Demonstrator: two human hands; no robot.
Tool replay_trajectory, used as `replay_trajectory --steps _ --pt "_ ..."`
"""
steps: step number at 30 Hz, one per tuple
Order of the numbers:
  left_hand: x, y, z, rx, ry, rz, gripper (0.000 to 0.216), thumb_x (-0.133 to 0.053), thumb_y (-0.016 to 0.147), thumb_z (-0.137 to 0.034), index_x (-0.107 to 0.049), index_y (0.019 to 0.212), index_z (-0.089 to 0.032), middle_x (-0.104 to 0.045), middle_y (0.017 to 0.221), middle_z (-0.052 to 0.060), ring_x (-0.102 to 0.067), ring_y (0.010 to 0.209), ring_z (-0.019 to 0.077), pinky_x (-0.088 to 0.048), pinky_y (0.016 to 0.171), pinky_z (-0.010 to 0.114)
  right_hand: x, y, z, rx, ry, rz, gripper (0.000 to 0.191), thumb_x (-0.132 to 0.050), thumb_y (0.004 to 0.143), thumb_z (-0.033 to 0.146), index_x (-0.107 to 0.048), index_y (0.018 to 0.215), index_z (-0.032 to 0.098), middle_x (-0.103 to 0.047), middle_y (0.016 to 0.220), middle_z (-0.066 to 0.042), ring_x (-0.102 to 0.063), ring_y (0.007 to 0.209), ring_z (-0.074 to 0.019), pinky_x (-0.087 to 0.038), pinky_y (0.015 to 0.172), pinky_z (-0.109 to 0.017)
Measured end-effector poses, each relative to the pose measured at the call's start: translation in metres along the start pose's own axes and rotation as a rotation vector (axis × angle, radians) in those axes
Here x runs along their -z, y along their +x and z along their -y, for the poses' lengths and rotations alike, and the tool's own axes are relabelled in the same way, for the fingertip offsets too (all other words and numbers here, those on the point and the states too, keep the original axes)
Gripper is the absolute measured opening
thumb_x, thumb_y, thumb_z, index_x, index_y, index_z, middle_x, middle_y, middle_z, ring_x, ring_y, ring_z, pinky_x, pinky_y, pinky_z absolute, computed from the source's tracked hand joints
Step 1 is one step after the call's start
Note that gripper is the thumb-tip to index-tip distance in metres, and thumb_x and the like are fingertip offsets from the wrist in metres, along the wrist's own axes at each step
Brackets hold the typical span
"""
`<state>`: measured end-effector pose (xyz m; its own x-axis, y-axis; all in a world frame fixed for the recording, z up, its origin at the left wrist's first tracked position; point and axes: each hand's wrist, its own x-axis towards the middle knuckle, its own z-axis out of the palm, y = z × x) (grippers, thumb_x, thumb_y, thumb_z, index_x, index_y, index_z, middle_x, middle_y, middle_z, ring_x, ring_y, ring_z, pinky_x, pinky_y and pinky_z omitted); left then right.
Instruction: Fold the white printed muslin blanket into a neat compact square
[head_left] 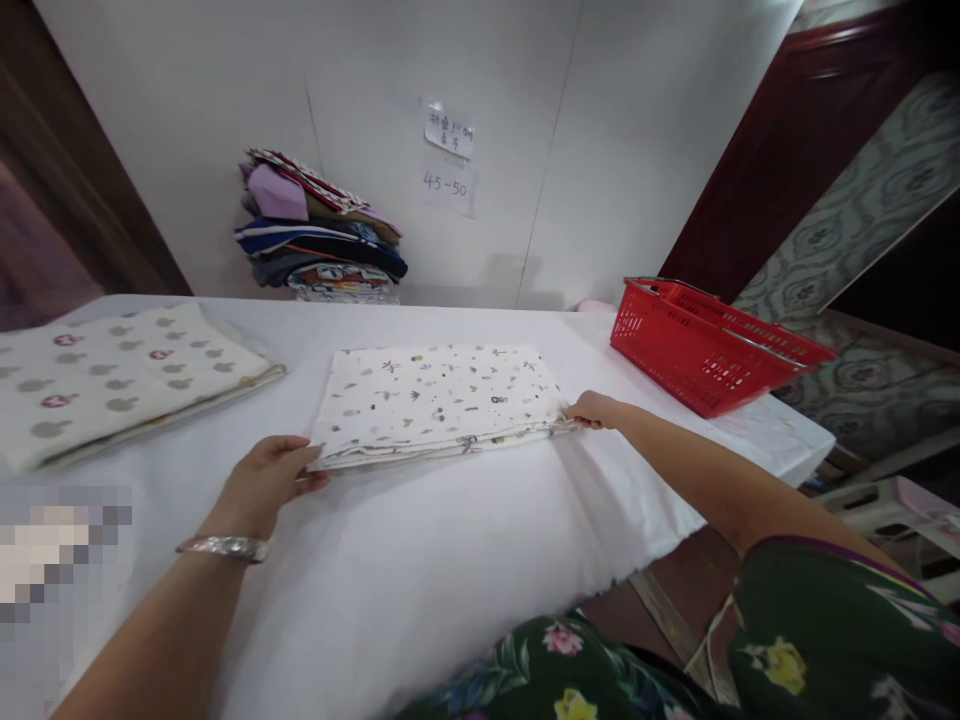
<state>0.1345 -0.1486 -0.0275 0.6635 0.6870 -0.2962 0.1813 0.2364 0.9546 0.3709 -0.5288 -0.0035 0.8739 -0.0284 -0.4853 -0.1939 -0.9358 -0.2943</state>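
Observation:
A white cloth with small scattered prints lies folded in layers in the middle of the white-covered table. My left hand, with a silver bracelet at the wrist, pinches its near left corner between thumb and fingers. At the near right corner, my right hand is closed on the cloth's edge. The layered near edge runs between both hands, slightly raised at the corners. To the left lies another folded cloth, cream with grey and pink apple-like shapes, which neither hand touches.
A pile of folded fabrics stands against the wall at the back left. On the right side of the table sits a red plastic basket with metal handles. Two paper notes are stuck to the wall. A pixelated patch covers the lower left.

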Motion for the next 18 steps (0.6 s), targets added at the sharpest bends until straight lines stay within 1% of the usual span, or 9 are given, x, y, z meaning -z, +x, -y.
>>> replay_trajectory --steps 5,13,18 --pt "0.002 0.003 0.003 -0.005 0.007 0.013 0.033 -0.07 0.049 -0.02 -0.051 0.076 -0.015 -0.055 0.059 -0.004 -0.058 0.049 0.0119 -0.055 0.048 0.024 0.001 -0.004 -0.001 -0.003 -0.017 -0.015 0.028 -0.067 0.068 0.031 -0.05 0.053 0.015 -0.041 0.036 0.003 -0.03 0.031 -0.0054 -0.019 0.034 -0.02" --pt "0.004 0.007 0.005 0.0 -0.003 0.023 0.034 -0.072 0.049 -0.02 -0.051 0.076 -0.015 -0.052 0.059 -0.005 -0.058 0.049 0.0113 -0.056 0.048 0.025 -0.001 -0.011 0.006 0.012 -0.059 -0.007 0.028 -0.065 0.068 0.023 -0.046 0.049 0.016 -0.04 0.034 0.003 -0.03 0.031 -0.0053 -0.018 0.033 -0.02" --pt "0.003 0.006 0.004 -0.021 -0.005 0.021 0.034 -0.071 0.048 -0.02 -0.051 0.075 -0.014 -0.052 0.059 -0.005 -0.057 0.048 0.0107 -0.056 0.046 0.025 -0.001 -0.011 0.005 0.038 -0.064 -0.03 0.028 -0.067 0.067 0.025 -0.048 0.049 0.016 -0.039 0.035 0.003 -0.031 0.032 -0.006 -0.02 0.034 -0.02"
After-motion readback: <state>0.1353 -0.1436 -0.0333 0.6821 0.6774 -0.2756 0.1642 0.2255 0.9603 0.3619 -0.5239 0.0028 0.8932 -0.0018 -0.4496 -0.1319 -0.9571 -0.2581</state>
